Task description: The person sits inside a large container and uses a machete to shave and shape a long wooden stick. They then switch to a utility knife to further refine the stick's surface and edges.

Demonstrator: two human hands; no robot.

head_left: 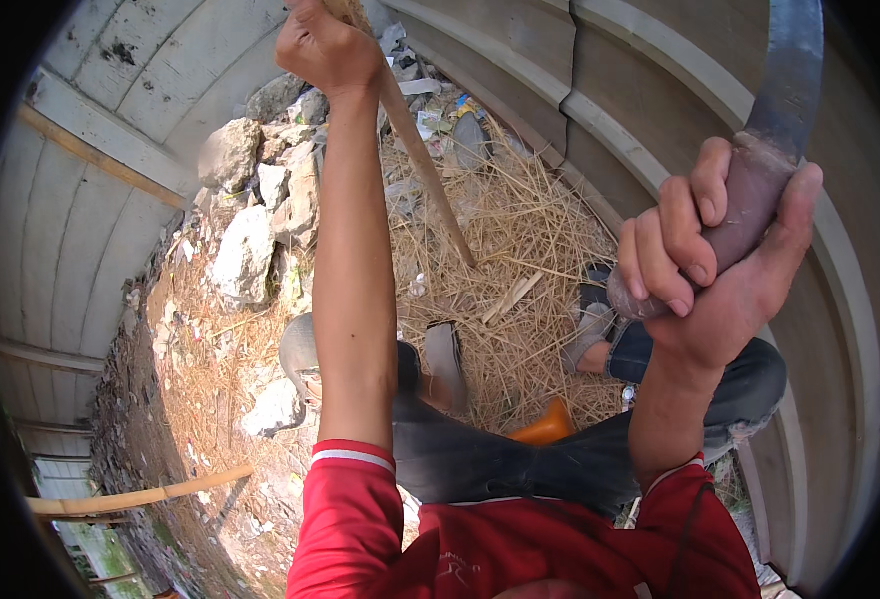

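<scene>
Above the straw-strewn ground: we hold a long wooden stick (425, 170) on the left and a broad-bladed knife (792, 75) on the right, well apart.
Left hand: our left hand (330, 48) is clenched around the stick at the upper edge of view, the arm stretched out.
Stick: it slants down from our fist to the straw (520, 215); whether its lower tip touches the ground we cannot tell.
Right hand: our right hand (715, 255) is grasping the knife by its thick brownish handle (745, 205), fingers wrapped round it.
Blade: it points upward, clear of the stick, and runs out of view at the top.
Legs: we sit low, dark trousers (500, 459) spread beneath our arms, with a smooth orange object (545, 423) partly hidden behind them.
Rocks: pale, rough rocks (243, 255) lie left of the straw, beyond our left forearm.
Walls: ribbed brown sheeting (505, 45) curves along our right; pale panels (50, 220) stand at our left.
Pole: a yellowish pole (150, 492) juts in at lower left.
</scene>
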